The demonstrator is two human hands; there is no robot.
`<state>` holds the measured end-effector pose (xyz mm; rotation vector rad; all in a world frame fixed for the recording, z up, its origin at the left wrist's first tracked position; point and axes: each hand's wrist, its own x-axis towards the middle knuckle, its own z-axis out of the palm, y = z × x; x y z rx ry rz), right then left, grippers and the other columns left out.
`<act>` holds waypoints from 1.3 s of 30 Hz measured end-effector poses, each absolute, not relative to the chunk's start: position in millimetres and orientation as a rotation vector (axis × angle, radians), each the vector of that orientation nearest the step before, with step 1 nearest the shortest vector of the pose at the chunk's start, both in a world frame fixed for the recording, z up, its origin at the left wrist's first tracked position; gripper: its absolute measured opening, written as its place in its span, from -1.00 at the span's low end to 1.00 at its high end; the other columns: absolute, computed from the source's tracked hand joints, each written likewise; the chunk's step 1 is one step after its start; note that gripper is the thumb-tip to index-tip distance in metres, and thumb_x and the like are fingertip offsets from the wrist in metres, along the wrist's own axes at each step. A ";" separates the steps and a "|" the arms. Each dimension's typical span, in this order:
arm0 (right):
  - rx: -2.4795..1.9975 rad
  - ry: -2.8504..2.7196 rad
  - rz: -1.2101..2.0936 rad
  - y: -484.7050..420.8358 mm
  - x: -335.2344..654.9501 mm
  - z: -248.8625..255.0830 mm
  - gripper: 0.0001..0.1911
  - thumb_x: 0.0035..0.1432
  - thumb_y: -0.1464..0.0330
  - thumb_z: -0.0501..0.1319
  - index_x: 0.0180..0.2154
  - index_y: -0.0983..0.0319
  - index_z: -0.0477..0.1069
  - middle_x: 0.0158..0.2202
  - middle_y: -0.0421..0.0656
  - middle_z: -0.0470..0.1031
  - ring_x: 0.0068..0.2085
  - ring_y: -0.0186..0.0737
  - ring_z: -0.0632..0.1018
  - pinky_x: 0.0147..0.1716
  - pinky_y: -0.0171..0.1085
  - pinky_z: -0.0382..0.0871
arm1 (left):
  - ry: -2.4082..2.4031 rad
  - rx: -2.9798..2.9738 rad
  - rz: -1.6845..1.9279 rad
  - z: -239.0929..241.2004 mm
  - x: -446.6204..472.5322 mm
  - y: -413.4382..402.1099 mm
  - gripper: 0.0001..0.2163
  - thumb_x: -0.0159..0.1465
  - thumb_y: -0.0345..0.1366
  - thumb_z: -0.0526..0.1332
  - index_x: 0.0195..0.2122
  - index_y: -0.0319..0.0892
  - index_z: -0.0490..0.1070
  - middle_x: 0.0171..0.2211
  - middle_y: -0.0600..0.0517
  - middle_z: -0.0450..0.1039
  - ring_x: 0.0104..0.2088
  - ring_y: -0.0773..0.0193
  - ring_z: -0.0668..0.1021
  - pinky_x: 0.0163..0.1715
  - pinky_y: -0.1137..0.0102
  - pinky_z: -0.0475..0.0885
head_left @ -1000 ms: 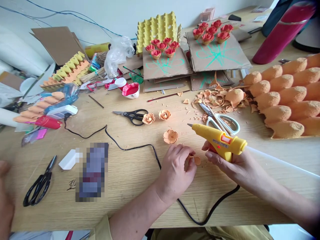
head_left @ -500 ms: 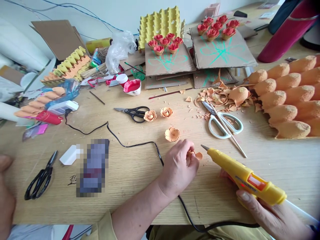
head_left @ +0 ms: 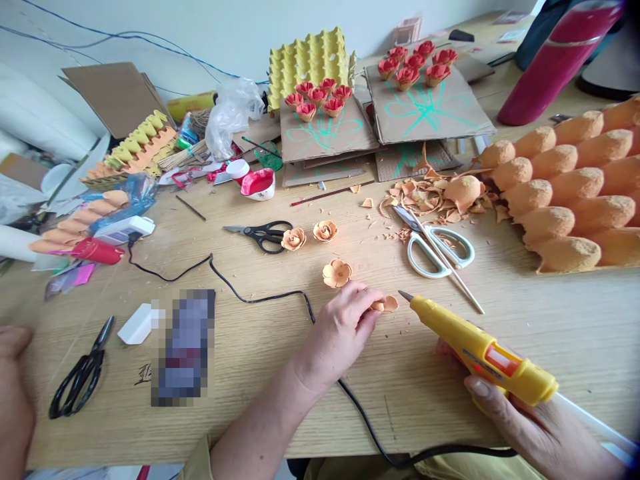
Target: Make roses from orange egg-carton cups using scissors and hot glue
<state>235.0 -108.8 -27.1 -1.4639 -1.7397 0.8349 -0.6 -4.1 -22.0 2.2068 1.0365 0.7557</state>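
My left hand [head_left: 350, 320] pinches a small orange egg-carton flower piece [head_left: 389, 304] low over the table; the fingers hide part of it. In my right hand [head_left: 520, 417] is a yellow glue gun [head_left: 480, 343], its metal tip close to the piece but apart from it. A white glue stick [head_left: 595, 423] sticks out of the gun's back end. Just beyond my left hand lies an open orange paper flower [head_left: 337, 273]. Two curled flowers, one [head_left: 294, 239] beside black scissors [head_left: 263, 235] and another [head_left: 326, 231], lie farther back.
White-handled scissors [head_left: 435, 250] with a wooden stick [head_left: 450, 263] lie beside carton scraps [head_left: 425, 193]. An orange egg tray [head_left: 570, 207] fills the right. Red flowers [head_left: 415, 61] stand on cardboard [head_left: 430, 113]. A black cord [head_left: 270, 297] crosses the table. At left are black scissors [head_left: 83, 373] and another person's hand [head_left: 15, 393].
My left hand has shifted its fingers slightly, showing more of the flower piece. The glue gun stays beside it, tip pointing left. The whole view has moved a little.
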 end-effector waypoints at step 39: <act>-1.293 -1.791 0.822 -91.2 219.4 -26.0 -0.76 0.35 0.15 0.12 -0.33 0.11 0.37 -0.44 -0.17 0.46 -0.45 -0.19 0.53 -0.51 -0.27 0.44 | 0.886 2.529 0.831 -20.7 -6.3 9.1 -0.95 0.39 -0.45 0.22 -0.16 -0.18 0.42 -0.34 0.01 0.60 -0.32 0.31 0.63 -0.24 0.43 0.56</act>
